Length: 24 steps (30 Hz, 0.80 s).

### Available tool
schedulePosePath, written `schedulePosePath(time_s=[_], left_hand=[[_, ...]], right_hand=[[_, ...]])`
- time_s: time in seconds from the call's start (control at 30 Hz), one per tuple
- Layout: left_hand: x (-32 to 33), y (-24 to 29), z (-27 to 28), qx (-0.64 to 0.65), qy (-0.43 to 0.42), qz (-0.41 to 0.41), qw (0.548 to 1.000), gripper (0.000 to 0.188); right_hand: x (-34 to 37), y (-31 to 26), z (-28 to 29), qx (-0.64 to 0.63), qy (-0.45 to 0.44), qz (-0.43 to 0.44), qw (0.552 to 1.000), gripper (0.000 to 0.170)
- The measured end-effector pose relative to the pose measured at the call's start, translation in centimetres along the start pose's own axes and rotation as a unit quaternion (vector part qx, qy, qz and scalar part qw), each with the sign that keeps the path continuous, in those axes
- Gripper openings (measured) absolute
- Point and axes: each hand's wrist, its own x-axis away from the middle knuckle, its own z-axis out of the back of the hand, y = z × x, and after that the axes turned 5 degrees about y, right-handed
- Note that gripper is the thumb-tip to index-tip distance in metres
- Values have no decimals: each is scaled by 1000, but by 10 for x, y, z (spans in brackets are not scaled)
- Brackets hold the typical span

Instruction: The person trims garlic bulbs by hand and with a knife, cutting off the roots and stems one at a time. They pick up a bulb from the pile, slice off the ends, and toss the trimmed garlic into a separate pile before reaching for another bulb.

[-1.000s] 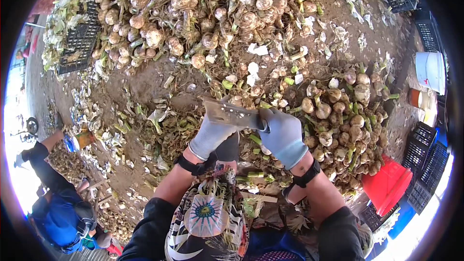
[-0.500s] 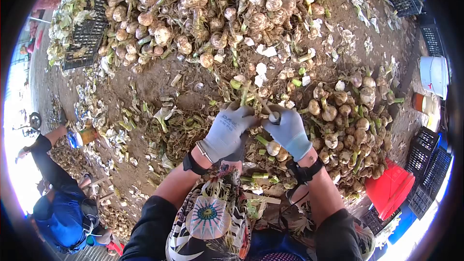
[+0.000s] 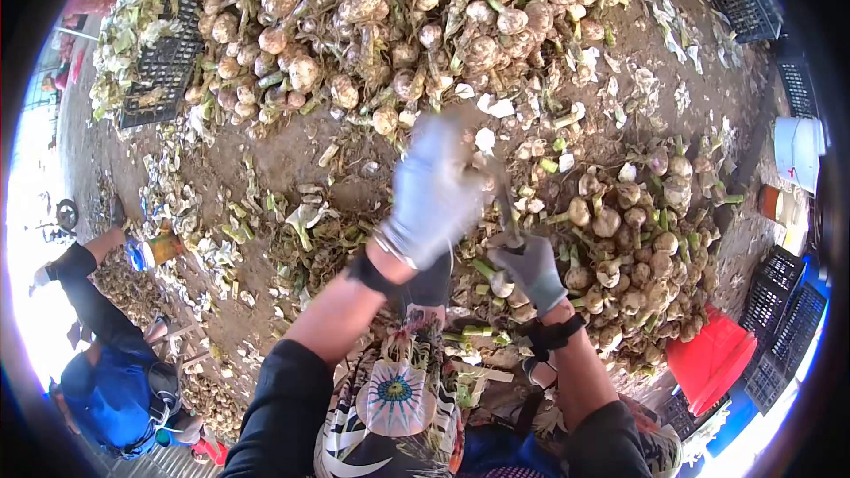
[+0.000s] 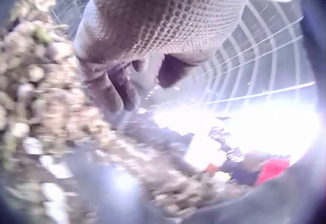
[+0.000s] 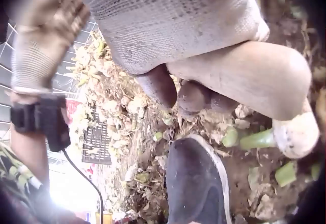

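Note:
My gloved left hand (image 3: 431,197), blurred, reaches forward over the littered ground toward the large garlic pile (image 3: 354,26). Its fingers (image 4: 106,94) are loosely bent in the left wrist view, and nothing shows between them. My gloved right hand (image 3: 531,270) grips a broad-bladed knife by its thick wooden handle (image 5: 244,76). The knife's blade (image 3: 505,199) points forward and appears nearly edge-on in the head view. A garlic bulb (image 5: 298,132) with a short green stem lies on the ground just beyond the handle's end.
A smaller heap of garlic (image 3: 642,257) lies on the right, with a red bucket (image 3: 708,358) behind it. Black crates (image 3: 770,292) and a white bucket (image 3: 799,152) line the right edge. Another person (image 3: 115,389) sits at left. A shoe (image 5: 196,178) is below my right hand.
My hands were close together at the knife and have parted. The left moved forward, the right slightly back. The blade has turned from broadside to nearly edge-on.

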Motion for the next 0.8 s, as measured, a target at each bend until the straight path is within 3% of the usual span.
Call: schedulePosePath(time_s=[0.03, 0.07, 0.13, 0.17, 0.23, 0.33, 0.4, 0.47, 0.5, 0.53, 0.6, 0.67, 0.7, 0.73, 0.77, 0.8], left_hand=[[-7, -29, 5, -35, 25, 159, 986, 50], [-14, -59, 10, -136, 10, 249, 959, 52], [2, -134, 7, -343, -10, 160, 925, 50], [4, -142, 12, -343, -13, 164, 925, 50], [2, -148, 20, -276, -99, 196, 936, 45], [18, -87, 27, -92, -116, 259, 954, 44], [43, -70, 19, 14, -116, 242, 963, 49], [67, -41, 15, 101, -129, 154, 974, 59], [73, -30, 16, 184, -127, 177, 959, 65], [77, -30, 18, 184, -123, 177, 959, 65], [79, -30, 20, 208, -140, 275, 928, 71], [77, -30, 26, 230, -124, 284, 923, 71], [72, -27, 32, 177, -153, 284, 930, 70], [69, -26, 37, 124, -182, 284, 933, 69], [78, -36, 33, 146, -149, 187, 960, 65], [91, -52, 27, 148, -149, 187, 960, 65]], right_hand=[[-9, 6, 6, -15, 36, 26, 999, 18], [-16, 13, 10, -29, 70, 47, 996, 17], [-20, -12, 11, -46, 67, -7, 997, 18], [-20, -25, 9, -63, 64, -57, 994, 19], [-20, -43, -3, -116, 62, -51, 990, 21], [-26, -66, -24, -208, 61, -13, 976, 24], [-29, -76, -39, -261, 41, 33, 964, 22], [-33, -72, -50, -284, 14, 32, 958, 22], [-32, -74, -53, -297, 9, 10, 955, 21], [-30, -76, -55, -308, 3, -11, 951, 21], [-23, -78, -49, -313, -10, -12, 950, 20], [-13, -79, -40, -99, 12, 54, 994, 20], [-7, -76, -37, 28, 26, 104, 994, 21], [-1, -75, -37, 30, 27, 105, 994, 21], [7, -79, -36, 247, 36, 193, 949, 22], [13, -81, -37, 449, 43, 269, 851, 23]])
